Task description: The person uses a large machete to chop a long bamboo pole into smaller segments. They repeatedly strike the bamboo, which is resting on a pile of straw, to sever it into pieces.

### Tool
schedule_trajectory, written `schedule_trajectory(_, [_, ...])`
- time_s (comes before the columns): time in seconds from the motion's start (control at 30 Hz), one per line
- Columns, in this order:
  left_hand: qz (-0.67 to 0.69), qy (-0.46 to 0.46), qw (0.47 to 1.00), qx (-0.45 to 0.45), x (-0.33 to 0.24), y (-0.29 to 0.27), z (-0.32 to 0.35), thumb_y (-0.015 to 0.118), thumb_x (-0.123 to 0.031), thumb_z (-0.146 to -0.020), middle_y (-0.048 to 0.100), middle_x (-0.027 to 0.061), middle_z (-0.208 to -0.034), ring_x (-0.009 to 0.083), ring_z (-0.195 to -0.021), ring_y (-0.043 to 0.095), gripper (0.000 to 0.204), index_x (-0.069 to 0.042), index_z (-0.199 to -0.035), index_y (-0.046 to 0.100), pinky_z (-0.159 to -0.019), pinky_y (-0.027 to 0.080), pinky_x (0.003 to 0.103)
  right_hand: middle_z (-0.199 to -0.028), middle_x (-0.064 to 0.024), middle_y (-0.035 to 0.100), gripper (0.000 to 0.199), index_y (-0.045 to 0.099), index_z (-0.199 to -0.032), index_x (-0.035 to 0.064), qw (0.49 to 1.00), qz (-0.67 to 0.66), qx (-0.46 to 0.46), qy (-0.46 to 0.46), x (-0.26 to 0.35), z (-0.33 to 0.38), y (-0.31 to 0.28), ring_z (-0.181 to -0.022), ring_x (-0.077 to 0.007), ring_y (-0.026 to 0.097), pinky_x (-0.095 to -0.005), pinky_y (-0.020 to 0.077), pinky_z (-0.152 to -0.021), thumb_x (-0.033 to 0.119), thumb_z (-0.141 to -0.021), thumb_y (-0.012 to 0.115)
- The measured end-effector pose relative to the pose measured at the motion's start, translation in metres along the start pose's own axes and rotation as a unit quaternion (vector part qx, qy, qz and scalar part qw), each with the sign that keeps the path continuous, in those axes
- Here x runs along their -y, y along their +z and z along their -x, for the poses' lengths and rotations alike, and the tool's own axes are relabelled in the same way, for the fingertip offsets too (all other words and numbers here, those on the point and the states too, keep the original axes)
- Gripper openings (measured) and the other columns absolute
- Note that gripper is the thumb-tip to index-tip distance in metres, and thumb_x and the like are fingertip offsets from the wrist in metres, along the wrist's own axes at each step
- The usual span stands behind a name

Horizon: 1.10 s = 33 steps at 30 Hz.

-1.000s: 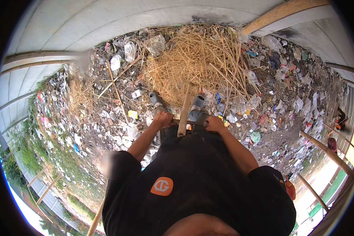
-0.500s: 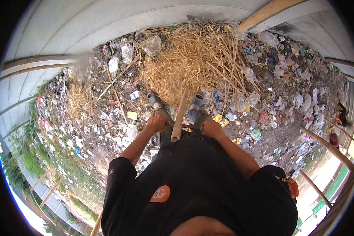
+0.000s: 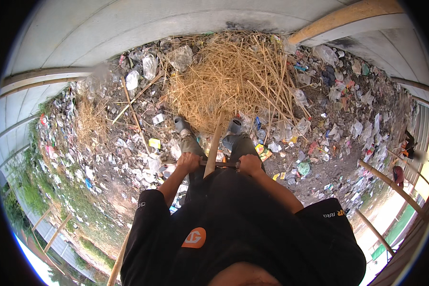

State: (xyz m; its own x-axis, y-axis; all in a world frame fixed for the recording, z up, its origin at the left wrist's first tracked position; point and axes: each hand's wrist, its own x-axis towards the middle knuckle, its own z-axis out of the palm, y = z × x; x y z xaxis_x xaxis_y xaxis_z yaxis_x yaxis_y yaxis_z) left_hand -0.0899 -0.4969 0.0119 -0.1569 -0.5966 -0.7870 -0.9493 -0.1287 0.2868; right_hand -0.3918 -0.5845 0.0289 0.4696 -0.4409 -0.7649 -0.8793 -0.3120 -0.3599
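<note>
A pale bamboo pole [image 3: 215, 143] points away from my body between my legs, its near end reaching my black shirt. Across it lies a dark, narrow drawknife [image 3: 226, 164], one end in each fist. My left hand [image 3: 188, 162] is closed round the left end, to the left of the pole. On the other side my right hand [image 3: 250, 165] grips the right end. The blade's edge is too small to make out. Past my shoes, at the pole's far end, spreads a heap of straw-coloured shavings [image 3: 219, 81].
Litter of plastic bags and scraps [image 3: 302, 168] covers the dirt around my feet. A grey panel wall [image 3: 176, 19] with a wooden beam [image 3: 343, 19] curves along the far side. Poles [image 3: 391, 183] lean at the right, where a person [image 3: 409, 144] is partly visible.
Both hands and the drawknife have shifted a little toward my body along the pole. The view has tilted slightly, and the pole's near end now disappears against my shirt.
</note>
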Motion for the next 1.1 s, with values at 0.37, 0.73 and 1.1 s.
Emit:
schedule_trajectory(0.37, [0.042,-0.024,0.998,0.040,0.006,-0.013,0.000,0.049,-0.031,-0.097,0.074,0.0152,-0.102,0.0361,-0.097,0.071,0.031,-0.019,-0.099,0.078,-0.088,0.056,0.046,-0.077,-0.0177,0.071,0.034,0.075,-0.079,0.0116,0.999,-0.007,-0.040,-0.026,-0.001,-0.018,0.013,-0.077,-0.0380,0.071,-0.0498,0.0573,-0.071,0.043,-0.080,0.062])
schedule_trajectory(0.73, [0.037,-0.053,0.998,-0.012,0.024,-0.029,-0.010,0.052,-0.027,-0.092,0.075,0.0129,-0.101,0.0331,-0.097,0.072,0.028,-0.023,-0.102,0.078,-0.086,0.058,0.046,-0.087,-0.0188,0.073,0.031,0.078,-0.087,0.0114,0.999,-0.010,-0.047,0.003,0.011,-0.040,-0.012,-0.085,-0.0383,0.071,-0.0501,0.0571,-0.077,0.037,-0.082,0.060])
schedule_trajectory(1.1, [0.053,0.042,0.998,-0.018,-0.008,-0.010,-0.038,0.056,-0.031,-0.089,0.074,0.0152,-0.097,0.0351,-0.090,0.072,0.024,-0.024,-0.098,0.077,-0.084,0.058,0.046,-0.090,-0.0198,0.073,0.033,0.077,-0.090,0.0096,0.996,-0.019,-0.002,0.092,-0.008,0.007,-0.017,-0.087,-0.0379,0.072,-0.0505,0.0567,-0.081,0.036,-0.082,0.059])
